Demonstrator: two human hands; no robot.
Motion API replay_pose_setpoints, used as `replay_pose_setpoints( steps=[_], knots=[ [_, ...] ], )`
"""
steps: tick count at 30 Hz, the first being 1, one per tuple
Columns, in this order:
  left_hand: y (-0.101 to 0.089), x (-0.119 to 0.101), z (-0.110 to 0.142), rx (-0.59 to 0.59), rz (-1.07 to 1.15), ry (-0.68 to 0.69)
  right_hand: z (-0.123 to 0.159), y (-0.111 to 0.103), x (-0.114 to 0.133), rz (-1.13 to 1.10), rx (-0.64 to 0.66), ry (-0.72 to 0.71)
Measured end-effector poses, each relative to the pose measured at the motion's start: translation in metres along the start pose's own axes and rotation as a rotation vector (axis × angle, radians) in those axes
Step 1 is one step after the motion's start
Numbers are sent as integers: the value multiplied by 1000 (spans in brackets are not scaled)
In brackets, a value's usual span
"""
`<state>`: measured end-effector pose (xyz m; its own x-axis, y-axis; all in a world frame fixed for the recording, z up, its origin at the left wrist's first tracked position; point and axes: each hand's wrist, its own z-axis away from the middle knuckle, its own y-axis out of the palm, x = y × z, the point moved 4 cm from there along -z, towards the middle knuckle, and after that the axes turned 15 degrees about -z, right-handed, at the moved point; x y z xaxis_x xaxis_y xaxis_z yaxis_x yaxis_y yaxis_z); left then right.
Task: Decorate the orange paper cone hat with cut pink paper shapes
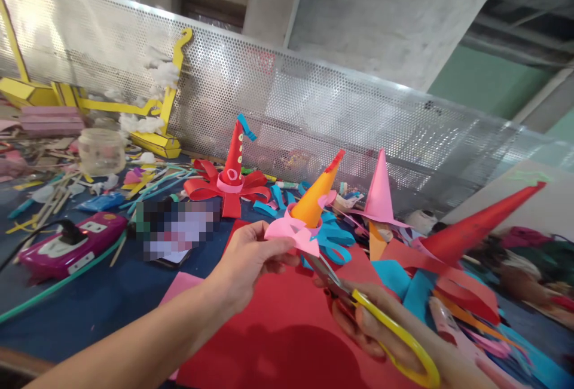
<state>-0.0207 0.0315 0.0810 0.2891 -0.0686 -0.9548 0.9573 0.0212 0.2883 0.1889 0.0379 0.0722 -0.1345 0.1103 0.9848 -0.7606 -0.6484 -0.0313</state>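
Pinched between the thumb and fingers of the left hand [244, 263], a curved pink paper piece [289, 232] sits near the middle of the view, above a large red paper sheet [269, 329]. Its upper part overlaps the foot of an orange paper cone with a red tip [315, 198]; whether the two are joined cannot be told. At its lower corner are the metal blades of yellow-handled scissors [397, 332], gripped through the handle by the right hand [370, 323]. How wide the blades stand apart is unclear.

The step in hand looks like trimming the pink edge. A clean next cut would call for a steady left pinch, fingertips away from the blades, and only the pink layer between them, because the cone lies so near.

Behind the cone spread curled blue paper strips [336, 242]. Farther back, toward the left, stands a red paper cone with looped red strips [234, 159]; to the right are a pointed pink paper cone [379, 192] and a long red paper cone [482, 224], which leans. On the dark blue tabletop [40, 299], a purple power strip [74, 248] lies at the left, with a clear plastic jar [102, 153] beyond it, before a perforated metal screen [323, 96].
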Motion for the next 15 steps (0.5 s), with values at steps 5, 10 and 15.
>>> replay_pose_setpoints(
  steps=[5, 10, 15],
  knots=[
    [-5, -10, 0, -6, -85, 73, -18, 6, -13, -144, 153, -52],
    [-5, -18, 0, 53, -113, 78, -24, 11, -14, -143, 148, -58],
    [-5, -18, -1, 47, -149, 122, -20, 10, -21, -100, 76, -3]
  ],
)
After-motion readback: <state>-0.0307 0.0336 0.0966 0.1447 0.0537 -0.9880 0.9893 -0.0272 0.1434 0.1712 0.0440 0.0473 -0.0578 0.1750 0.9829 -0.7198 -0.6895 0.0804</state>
